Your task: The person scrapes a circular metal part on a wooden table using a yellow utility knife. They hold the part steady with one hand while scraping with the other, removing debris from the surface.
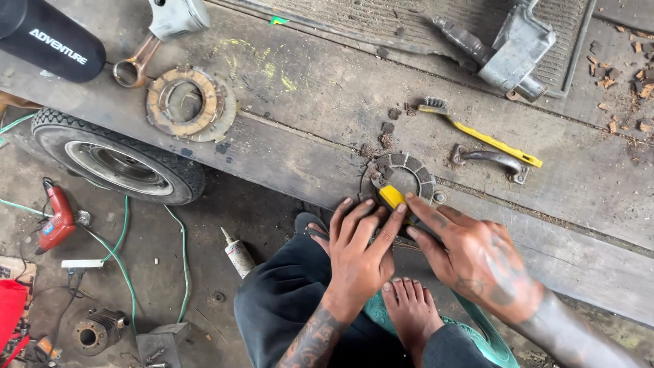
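Left third of frame: a small tyred wheel (116, 158) leans at the plank edge, a red power tool (58, 219) and green hose (122, 262) lie on the floor, and a stack of worn clutch plates (191, 102) sits on the wooden counter (327, 102) next to a connecting rod (139, 60). Lower centre: a white tube (237, 253) lies on the floor just left of the person's knee. Centre: the clutch friction plate (398, 174), a ring with dark pads round its face, lies flat at the near edge of the counter; loose pad fragments lie just above it. Judged stiff, thin metal, moderately light, with brittle, crumbling lining and a likely greasy surface; best held by pressing flat on the rim or pinching the rim, not the pads. A yellow-handled tool (392, 196), probably a scraper or blade, lies over the ring's lower edge; only its yellow end shows. Left hand (357, 255): palm down, fingers extended and spread, tips resting on the ring's lower left rim and beside the yellow handle, pressing rather than closed round anything. Right hand (470, 255): palm down, forefinger extended onto the yellow handle, other fingers loosely curled; whether it grips the tool I cannot tell. Right of centre: a yellow-handled brush (487, 138) and a metal lever (490, 159) lie apart from the ring. Upper right: a grey metal casting (514, 51).
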